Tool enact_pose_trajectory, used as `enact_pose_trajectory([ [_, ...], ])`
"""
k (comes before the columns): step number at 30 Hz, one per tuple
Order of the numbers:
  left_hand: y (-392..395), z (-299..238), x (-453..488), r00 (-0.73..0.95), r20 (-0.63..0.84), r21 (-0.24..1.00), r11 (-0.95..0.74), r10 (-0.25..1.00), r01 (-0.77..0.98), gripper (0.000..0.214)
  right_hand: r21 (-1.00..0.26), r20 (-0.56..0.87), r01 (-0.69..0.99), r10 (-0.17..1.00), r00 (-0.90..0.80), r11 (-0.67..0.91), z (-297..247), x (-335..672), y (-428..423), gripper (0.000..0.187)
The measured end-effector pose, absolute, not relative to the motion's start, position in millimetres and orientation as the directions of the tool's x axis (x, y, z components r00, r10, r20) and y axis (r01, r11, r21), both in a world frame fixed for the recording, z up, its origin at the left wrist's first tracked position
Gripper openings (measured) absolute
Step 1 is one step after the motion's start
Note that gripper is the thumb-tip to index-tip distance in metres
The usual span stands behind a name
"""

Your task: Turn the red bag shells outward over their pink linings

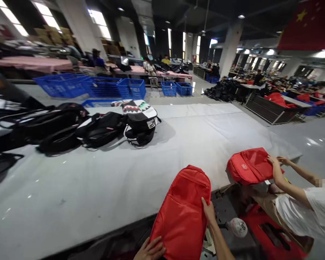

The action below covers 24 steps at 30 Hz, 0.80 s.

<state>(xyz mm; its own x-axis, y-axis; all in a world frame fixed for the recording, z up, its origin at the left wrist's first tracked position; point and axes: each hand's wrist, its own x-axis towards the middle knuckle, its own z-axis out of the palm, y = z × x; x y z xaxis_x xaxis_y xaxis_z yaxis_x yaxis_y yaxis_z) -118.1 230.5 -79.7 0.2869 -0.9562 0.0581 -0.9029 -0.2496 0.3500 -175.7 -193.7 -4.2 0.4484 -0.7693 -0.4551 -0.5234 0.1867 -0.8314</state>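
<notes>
— Gripping what, down by the near edge?

— Red backpack (182, 213), stood up against the near edge of the grey surface (103, 187). Left hand (150, 250) at its bottom corner, fingers (157, 245) spread flat on the fabric. Right hand (209, 212) on its right side, fingers pressed together along the edge, thumb side hidden behind the bag.

— Anything else close by?

— Second red backpack (249, 165) lying at the right end of the same surface, both hands of a co-worker (276, 160) in a white shirt resting on its right end. Well apart from the first bag.

— Further back?

— Row of black backpacks (70, 126) at the left, one with a shark-mouth print (140, 110) at the end of the row. Blue crates (103, 86) on the floor behind. Round pale object (237, 226) down below the right forearm, too blurred to name.
</notes>
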Motion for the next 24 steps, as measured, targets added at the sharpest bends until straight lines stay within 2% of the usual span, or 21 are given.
enact_pose_trajectory([
  [3, 230.5, -68.6, -131.1, 0.445, -0.007, 0.390, -0.412, -0.896, -0.824, 0.080, -0.785, -0.460, -0.612, -0.751, 0.474, 0.095, -5.2, -170.9, -195.4, 0.061],
  [6, 227.5, -55.7, -120.7, 0.604, -0.043, 0.402, -0.567, -0.796, -0.719, 0.095, -0.770, -0.313, -0.628, -0.791, 0.525, -0.112, 13.2, -169.0, -187.0, 0.064],
  [9, 227.0, -41.8, -98.9, 0.664, 0.080, 0.443, -0.570, -0.744, -0.692, 0.108, -0.785, -0.139, -0.560, -0.805, 0.577, -0.266, 54.3, -161.8, -174.3, 0.064],
  [12, 217.1, -24.5, -72.7, 0.662, 0.171, 0.465, -0.532, -0.730, -0.708, 0.110, -0.828, 0.014, -0.458, -0.828, 0.560, -0.324, 105.1, -154.4, -162.6, 0.065],
  [15, 186.1, 0.9, -42.5, 0.684, 0.079, 0.464, -0.581, -0.725, -0.669, 0.110, -0.867, 0.102, -0.379, -0.861, 0.498, -0.322, 142.8, -152.4, -150.4, 0.069],
  [17, 154.5, 23.9, -24.0, 0.718, 0.046, 0.506, -0.604, -0.694, -0.616, 0.095, -0.876, 0.124, -0.370, -0.887, 0.444, -0.308, 151.8, -152.7, -138.3, 0.074],
  [19, 119.6, 53.0, -12.4, 0.747, 0.053, 0.633, -0.556, -0.663, -0.539, 0.076, -0.872, 0.141, -0.378, -0.898, 0.416, -0.311, 147.4, -153.5, -121.2, 0.080],
  [21, 87.9, 87.7, -10.4, 0.792, 0.042, 0.810, -0.443, -0.609, -0.384, 0.057, -0.873, 0.126, -0.372, -0.881, 0.456, -0.317, 135.3, -156.4, -100.7, 0.082],
  [24, 57.2, 140.1, -18.4, 0.841, 0.028, 0.972, -0.181, -0.541, -0.149, 0.066, -0.897, 0.046, -0.292, -0.727, 0.685, -0.332, 122.5, -169.0, -73.1, 0.067],
])
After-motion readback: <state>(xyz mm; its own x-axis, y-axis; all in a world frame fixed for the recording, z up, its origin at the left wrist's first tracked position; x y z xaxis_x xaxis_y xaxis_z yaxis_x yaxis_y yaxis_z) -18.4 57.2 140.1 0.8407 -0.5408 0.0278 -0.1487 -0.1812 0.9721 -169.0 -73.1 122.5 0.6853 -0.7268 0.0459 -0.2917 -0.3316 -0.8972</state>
